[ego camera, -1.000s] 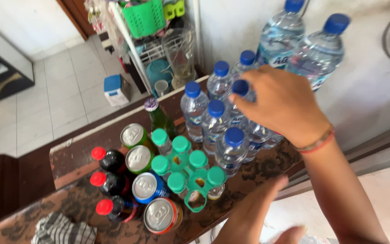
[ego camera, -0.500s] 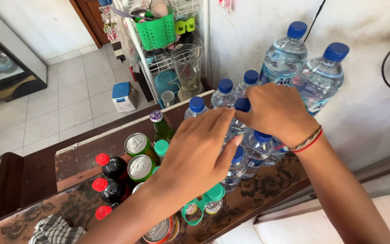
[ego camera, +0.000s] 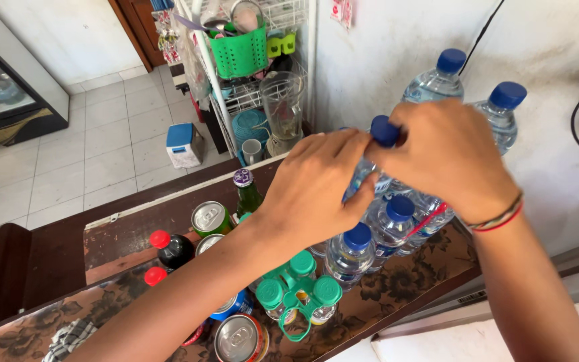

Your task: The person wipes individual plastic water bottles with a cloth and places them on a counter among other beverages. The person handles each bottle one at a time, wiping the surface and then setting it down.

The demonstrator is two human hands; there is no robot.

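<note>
1. The right hand is curled shut around the top of a small water bottle, right by its blue cap.
2. The left hand wraps around the side of the same bottle, fingers closed on it.
3. The bottle is held up a little above the other small water bottles, which stand in a bunch on the flowery table.
4. It looks like the bottles are being sorted or picked up. This 1 is gripped but not yet set anywhere, and the cap is on.
5. Behind the hands, 2 big water bottles stand by the white wall.
6. In front are green-capped bottles tied in a green ring holder.
7. To the left are shiny cans, a green glass bottle and dark bottles with red caps.
8. Further off is a white rack with a green basket and a tall clear cup.
9. Half a second ago the left hand was lower, reaching over the green caps. Now it is up on the bottle.
10. 1 second ago only the right hand was on the bottles, and the left was down at the bottom edge.
</note>
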